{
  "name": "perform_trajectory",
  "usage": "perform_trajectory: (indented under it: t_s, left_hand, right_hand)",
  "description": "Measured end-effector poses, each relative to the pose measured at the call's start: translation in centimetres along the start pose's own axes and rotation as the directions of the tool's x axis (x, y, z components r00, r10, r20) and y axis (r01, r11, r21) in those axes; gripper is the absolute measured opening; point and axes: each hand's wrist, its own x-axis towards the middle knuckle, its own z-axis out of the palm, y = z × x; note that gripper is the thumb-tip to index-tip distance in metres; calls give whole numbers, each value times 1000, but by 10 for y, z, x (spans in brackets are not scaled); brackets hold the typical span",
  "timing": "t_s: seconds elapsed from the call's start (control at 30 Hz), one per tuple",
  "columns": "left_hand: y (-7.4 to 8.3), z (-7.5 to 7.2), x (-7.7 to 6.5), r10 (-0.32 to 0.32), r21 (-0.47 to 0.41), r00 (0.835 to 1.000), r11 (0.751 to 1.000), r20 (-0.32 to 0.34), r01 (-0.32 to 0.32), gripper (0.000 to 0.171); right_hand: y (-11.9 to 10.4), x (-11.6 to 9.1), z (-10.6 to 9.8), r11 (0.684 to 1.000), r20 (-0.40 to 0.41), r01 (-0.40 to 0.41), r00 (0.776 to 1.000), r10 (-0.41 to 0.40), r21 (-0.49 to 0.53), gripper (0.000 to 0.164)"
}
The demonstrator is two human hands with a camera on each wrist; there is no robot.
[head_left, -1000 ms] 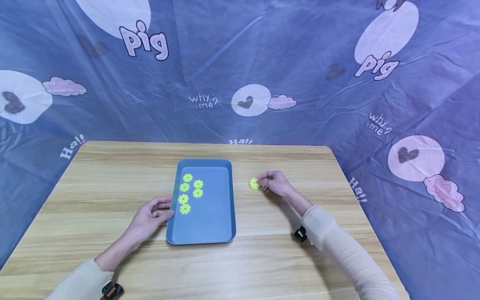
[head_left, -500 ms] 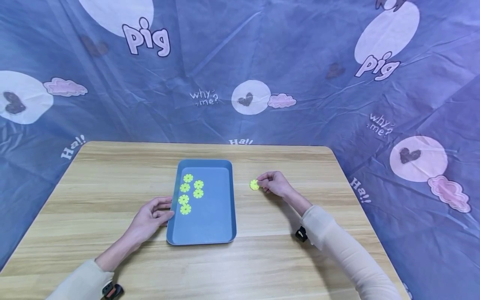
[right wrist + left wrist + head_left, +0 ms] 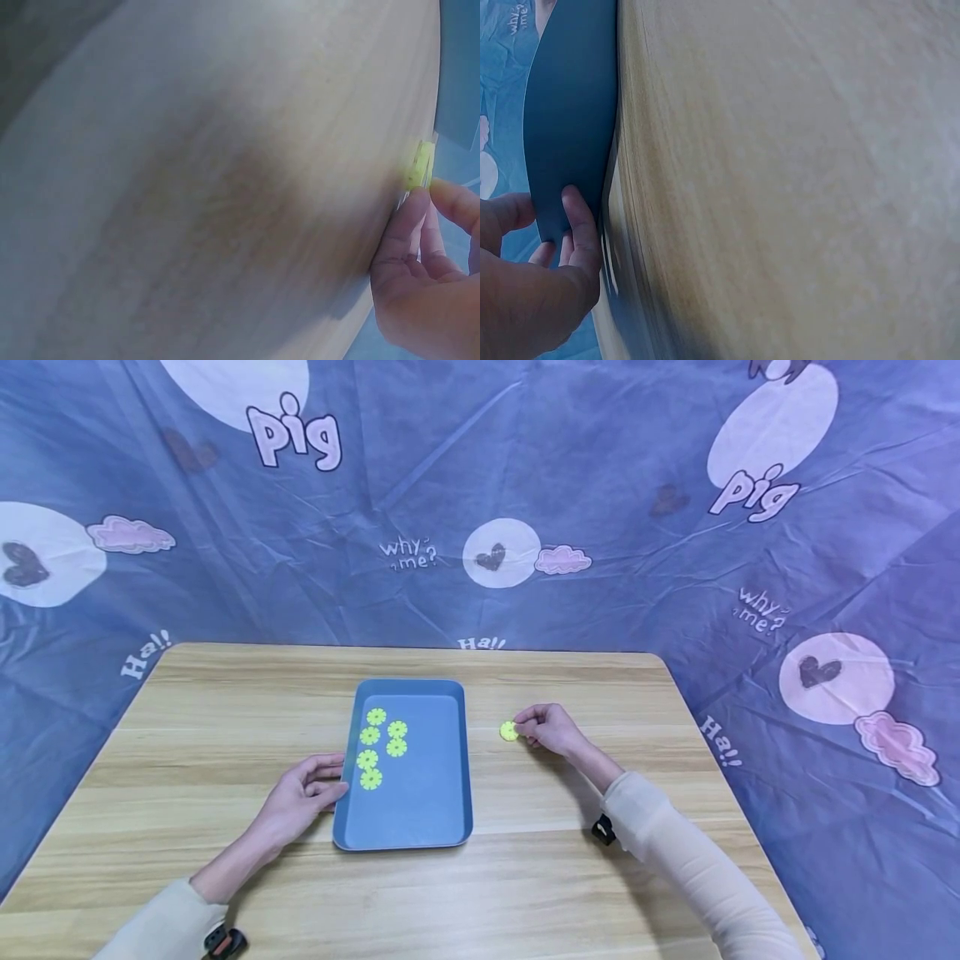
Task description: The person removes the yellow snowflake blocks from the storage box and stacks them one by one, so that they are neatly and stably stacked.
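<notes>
A blue tray [image 3: 431, 785] lies on the table, longer from front to back than across. Several yellow-green notched plastic discs [image 3: 371, 778] lie flat along its left half. My left hand [image 3: 296, 797] grips the tray's left side, thumb at the rim and fingers against the outer wall [image 3: 570, 135]. To the right of the tray, my right hand [image 3: 551, 728] pinches another yellow-green notched disc [image 3: 508, 731] between thumb and fingers, low at the tabletop. In the right wrist view this disc [image 3: 420, 163] shows edge-on beyond the fingertips.
The wooden table [image 3: 187, 710] has its far edge close to a blue printed cloth [image 3: 615, 460] that hangs behind and at both sides. Dark wrist devices show at both sleeves, a left one [image 3: 225, 942] and a right one [image 3: 602, 828].
</notes>
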Motion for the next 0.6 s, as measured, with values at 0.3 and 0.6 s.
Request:
perform_trajectory:
  t_s: [0.3, 0.6]
  left_hand:
    - [0, -1, 0, 2, 1, 1000, 1000, 3, -2, 56]
    - [1, -1, -1, -1, 3, 1000, 1000, 2, 1, 56]
  right_hand:
    - [2, 1, 0, 1000, -6, 9, 1000, -9, -6, 27]
    - [-5, -2, -1, 1000, -2, 8, 1000, -8, -4, 25]
